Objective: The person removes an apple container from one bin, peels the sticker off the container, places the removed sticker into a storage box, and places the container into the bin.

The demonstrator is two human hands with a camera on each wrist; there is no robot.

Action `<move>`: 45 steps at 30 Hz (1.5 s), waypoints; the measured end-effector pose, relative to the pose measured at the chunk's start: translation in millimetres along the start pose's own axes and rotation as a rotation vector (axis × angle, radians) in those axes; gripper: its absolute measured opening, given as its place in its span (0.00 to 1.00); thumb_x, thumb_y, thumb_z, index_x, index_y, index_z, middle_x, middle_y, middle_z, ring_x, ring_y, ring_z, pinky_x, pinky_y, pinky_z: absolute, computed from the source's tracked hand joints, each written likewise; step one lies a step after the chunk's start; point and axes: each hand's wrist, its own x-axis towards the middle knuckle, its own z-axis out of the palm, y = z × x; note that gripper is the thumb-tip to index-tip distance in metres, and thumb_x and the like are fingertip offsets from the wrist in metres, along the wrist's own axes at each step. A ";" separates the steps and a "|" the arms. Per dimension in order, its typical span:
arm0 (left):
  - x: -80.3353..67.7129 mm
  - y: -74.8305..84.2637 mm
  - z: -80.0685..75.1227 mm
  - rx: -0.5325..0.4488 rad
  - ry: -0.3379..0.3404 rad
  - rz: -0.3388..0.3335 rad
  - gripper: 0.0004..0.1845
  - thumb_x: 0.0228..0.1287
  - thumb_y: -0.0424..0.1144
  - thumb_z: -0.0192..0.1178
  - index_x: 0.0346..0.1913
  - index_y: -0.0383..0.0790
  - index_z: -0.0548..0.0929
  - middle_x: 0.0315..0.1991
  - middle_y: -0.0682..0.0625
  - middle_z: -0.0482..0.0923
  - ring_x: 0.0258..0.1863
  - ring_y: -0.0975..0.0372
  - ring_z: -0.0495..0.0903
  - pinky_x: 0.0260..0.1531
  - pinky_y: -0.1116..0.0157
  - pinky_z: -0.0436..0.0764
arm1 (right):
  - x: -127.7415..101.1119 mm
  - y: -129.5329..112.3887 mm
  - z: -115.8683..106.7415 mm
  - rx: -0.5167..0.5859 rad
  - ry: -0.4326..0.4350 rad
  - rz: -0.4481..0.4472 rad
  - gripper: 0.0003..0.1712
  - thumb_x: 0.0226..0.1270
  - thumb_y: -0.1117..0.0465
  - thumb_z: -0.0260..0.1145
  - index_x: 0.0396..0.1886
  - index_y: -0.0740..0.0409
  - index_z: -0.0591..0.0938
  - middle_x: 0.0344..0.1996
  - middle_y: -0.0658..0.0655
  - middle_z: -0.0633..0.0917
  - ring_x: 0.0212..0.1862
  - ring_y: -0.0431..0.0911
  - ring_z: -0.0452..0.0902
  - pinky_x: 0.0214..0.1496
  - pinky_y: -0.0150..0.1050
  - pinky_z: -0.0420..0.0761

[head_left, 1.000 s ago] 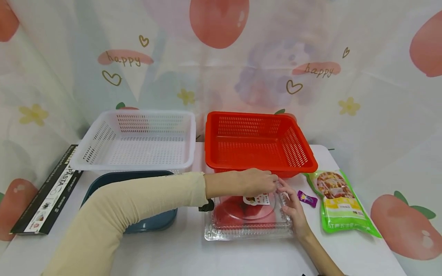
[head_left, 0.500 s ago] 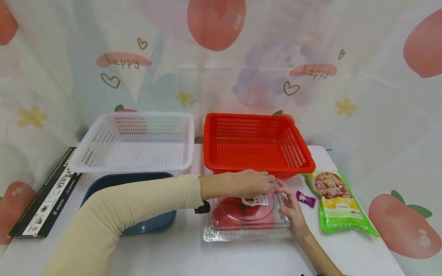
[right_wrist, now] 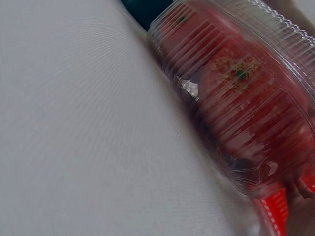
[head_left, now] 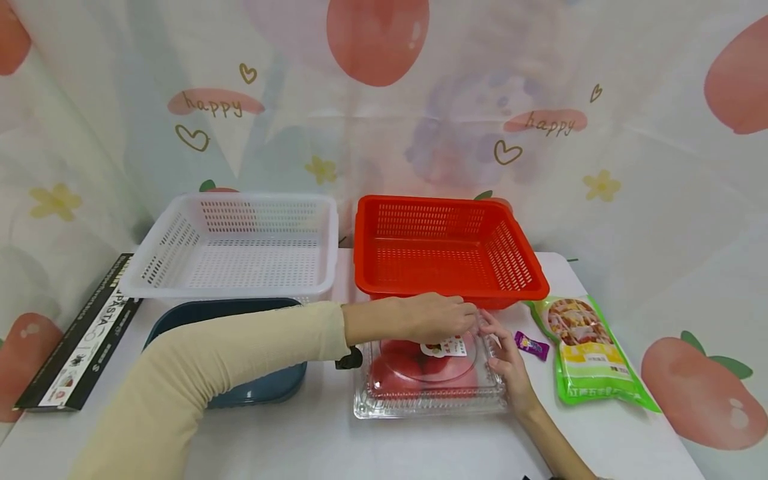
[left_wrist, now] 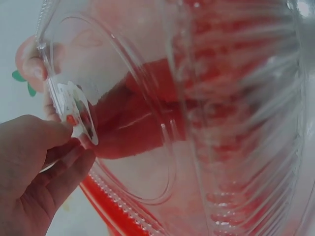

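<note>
A clear plastic clamshell box [head_left: 420,393] with red round fruits [right_wrist: 246,98] inside sits on the table, a printed label [head_left: 447,347] on its lid. My left hand [head_left: 435,318] reaches across from the left and pinches the rim at the far right of the lid; in the left wrist view that hand [left_wrist: 34,172] has thumb and fingers together at the rim beside the label. At the same corner, my right hand [head_left: 510,367] grips the box's right side, thumb low on the side and fingers up at the rim. The fingertips of both hands nearly meet.
Behind the box stands a red basket [head_left: 444,285], with a white basket [head_left: 231,293] to its left. A dark blue basin [head_left: 264,387] lies partly under the left sleeve. A black pasta box [head_left: 78,340] is far left; a purple wrapped candy [head_left: 531,346] and a green food bag [head_left: 594,353] lie right.
Both hands stay at the box's far right corner with little movement. The head view shifts slightly; the box and the other things keep their places.
</note>
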 end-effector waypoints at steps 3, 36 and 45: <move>-0.7 -1.5 -0.8 -0.003 -0.003 0.012 0.24 0.68 0.44 0.59 0.66 0.47 0.73 0.66 0.55 0.71 0.59 0.64 0.73 0.59 0.73 0.75 | 1.0 0.1 -0.3 0.002 -0.008 -0.021 0.24 0.63 0.67 0.47 0.60 0.60 0.66 0.74 0.46 0.60 0.72 0.31 0.54 0.70 0.29 0.52; -4.0 -7.0 0.2 -0.163 -0.012 0.031 0.06 0.73 0.42 0.50 0.47 0.47 0.74 0.42 0.57 0.76 0.41 0.66 0.72 0.41 0.79 0.75 | -0.2 -0.1 -0.3 -0.018 -0.021 -0.038 0.24 0.63 0.66 0.47 0.60 0.60 0.66 0.74 0.47 0.59 0.73 0.30 0.52 0.64 0.18 0.58; -9.6 -8.8 -1.6 -0.197 -0.003 0.056 0.06 0.73 0.43 0.51 0.46 0.47 0.74 0.40 0.56 0.75 0.39 0.66 0.72 0.39 0.79 0.74 | -1.6 -1.3 -1.3 -0.020 -0.021 -0.003 0.24 0.62 0.66 0.47 0.60 0.58 0.66 0.74 0.42 0.59 0.72 0.27 0.51 0.64 0.20 0.57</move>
